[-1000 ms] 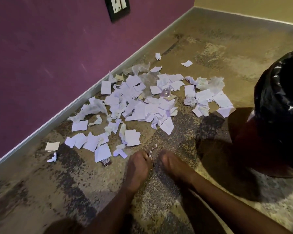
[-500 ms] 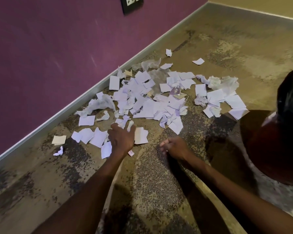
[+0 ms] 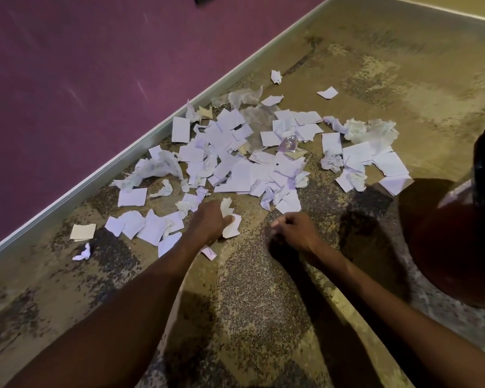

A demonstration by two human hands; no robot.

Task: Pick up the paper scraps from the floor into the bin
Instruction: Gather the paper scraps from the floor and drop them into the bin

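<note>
Left hand point(image 3: 210, 219) gripping white crumpled paper scraps point(image 3: 230, 219) at near edge of scattered white paper pile point(image 3: 244, 166) lying on mottled brown floor point(image 3: 249, 289) beside purple wall point(image 3: 95, 65). Right hand point(image 3: 294, 231) curling closed, contents unclear. Black-lined bin point(image 3: 459, 233) standing at floor's right edge.

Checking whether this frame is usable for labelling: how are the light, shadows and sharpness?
Head view: dim, warm light; paper scraps read clearly; a dark shadow lies on the floor beside the bin; wide-angle bend curves the skirting; the left hand and right hand look slightly soft.
</note>
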